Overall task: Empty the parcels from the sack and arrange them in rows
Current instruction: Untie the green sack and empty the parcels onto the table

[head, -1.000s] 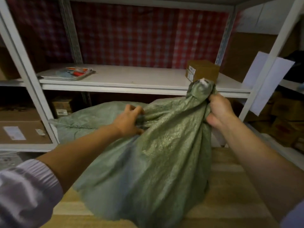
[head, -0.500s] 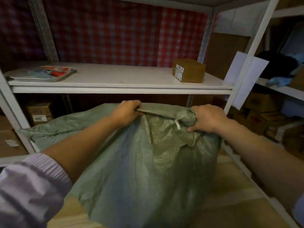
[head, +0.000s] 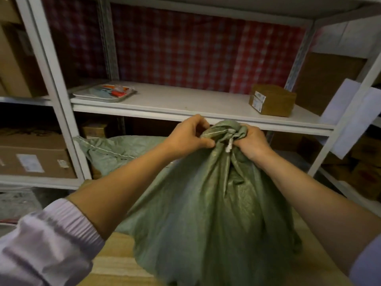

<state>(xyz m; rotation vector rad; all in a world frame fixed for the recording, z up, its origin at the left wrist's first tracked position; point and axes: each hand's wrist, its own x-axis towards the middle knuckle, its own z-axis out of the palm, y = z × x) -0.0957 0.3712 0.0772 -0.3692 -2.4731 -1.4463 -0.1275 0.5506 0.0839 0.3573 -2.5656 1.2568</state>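
A bulging green woven sack (head: 208, 219) stands on a wooden table (head: 121, 263) in front of me. Its top is bunched into a neck with a white cord end hanging from it. My left hand (head: 189, 136) grips the bunched neck from the left, thumb pressed against the fabric. My right hand (head: 250, 143) grips the same neck from the right. The two hands sit close together at the top of the sack. No parcels show; the sack hides its contents.
A second green sack (head: 115, 147) lies behind on the left. A white metal shelf (head: 185, 102) carries a brown box (head: 272, 102) and a tray of small items (head: 105, 92). Cardboard cartons (head: 35, 157) fill side racks; a paper sheet (head: 348, 116) hangs right.
My hands were spread apart along the sack's top edge; now they have come together and gathered the fabric into a tight neck. The view has swung to the left.
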